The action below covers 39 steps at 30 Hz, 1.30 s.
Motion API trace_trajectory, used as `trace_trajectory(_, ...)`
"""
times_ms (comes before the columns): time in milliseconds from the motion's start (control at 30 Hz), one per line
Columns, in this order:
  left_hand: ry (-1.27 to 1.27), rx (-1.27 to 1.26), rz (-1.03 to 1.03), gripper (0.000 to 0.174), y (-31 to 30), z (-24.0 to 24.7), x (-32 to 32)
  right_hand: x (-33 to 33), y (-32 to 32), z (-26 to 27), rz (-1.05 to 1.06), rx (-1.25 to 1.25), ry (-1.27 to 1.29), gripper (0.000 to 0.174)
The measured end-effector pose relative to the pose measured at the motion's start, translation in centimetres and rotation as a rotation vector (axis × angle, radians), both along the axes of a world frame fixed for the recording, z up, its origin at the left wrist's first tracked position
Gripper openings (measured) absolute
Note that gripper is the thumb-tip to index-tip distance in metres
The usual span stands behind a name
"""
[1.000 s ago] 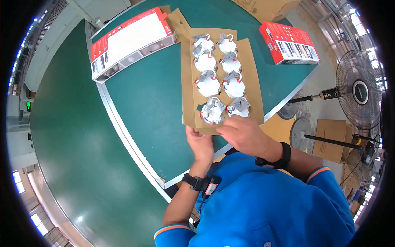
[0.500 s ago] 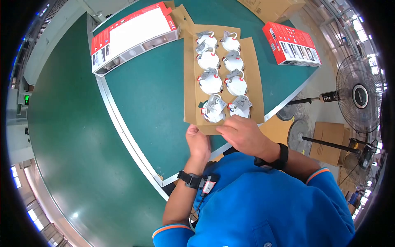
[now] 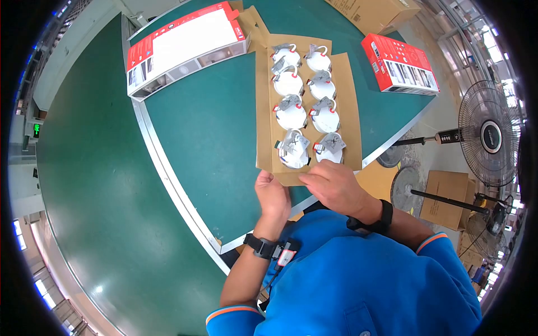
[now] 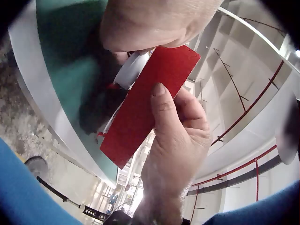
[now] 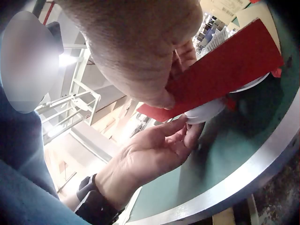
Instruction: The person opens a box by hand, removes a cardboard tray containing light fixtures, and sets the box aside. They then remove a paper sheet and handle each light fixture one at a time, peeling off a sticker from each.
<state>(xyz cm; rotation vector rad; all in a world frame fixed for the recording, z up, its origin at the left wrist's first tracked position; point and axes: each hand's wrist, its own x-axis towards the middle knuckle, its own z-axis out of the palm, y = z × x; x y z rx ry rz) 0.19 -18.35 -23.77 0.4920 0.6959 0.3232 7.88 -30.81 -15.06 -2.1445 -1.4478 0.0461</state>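
Note:
An open cardboard tray [image 3: 352, 112] holds several white round lamps [image 3: 291, 116] with grey tags, in two columns. At its near left corner is my left hand [image 3: 273, 197], fingers partly hidden under it. In the right wrist view my left hand [image 5: 150, 152] pinches the rim of a white round part [image 5: 206, 111] below the tray. My right hand [image 3: 339, 190] grips the near edge; in the left wrist view the thumb of my right hand [image 4: 171, 131] presses on the red outer face [image 4: 136, 112] of that edge.
A red and white box [image 3: 190, 42] lies at the back left of the green table [image 3: 207, 145], a smaller red box [image 3: 400, 64] at the right. Behind stands a brown carton [image 3: 372, 14]. A black fan [image 3: 491, 134] stands beyond the table's right edge.
In the head view the tray, the boxes and the table appear slightly further right. Both hands keep their places at the tray's near edge.

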Motion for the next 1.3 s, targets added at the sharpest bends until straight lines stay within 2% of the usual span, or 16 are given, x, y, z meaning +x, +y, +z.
trace_trajectory(233, 0.01, -0.03, 0.0, 0.023, 0.1, 1.0, 0.0, 0.0, 0.0, 0.0, -0.009, 0.038, -0.004, 0.027)
trace_trajectory(333, 0.018, -0.022, -0.004, 0.024, 0.5, 1.3, 0.0, -0.2, -0.4, -0.3, 0.002, -0.018, -0.001, 0.02)
trace_trajectory(500, 0.044, 0.0, -0.06, 0.024, 1.4, 0.2, -0.2, -0.4, -0.5, -0.8, -0.001, 0.012, -0.014, 0.024)
trace_trajectory(800, -0.048, -0.005, -0.091, 0.025, 1.9, 0.6, 0.0, -0.6, -0.4, -0.8, -0.032, 0.018, -0.006, 0.022)
trace_trajectory(1133, 0.005, 0.054, -0.201, 0.017, 3.7, 0.5, 0.3, -0.5, -0.2, -0.6, -0.033, 0.027, 0.008, 0.02)
trace_trajectory(1300, -0.002, 0.048, -0.181, 0.013, 3.7, 1.2, 0.5, -0.5, 0.0, -0.8, -0.041, 0.068, -0.004, 0.029)
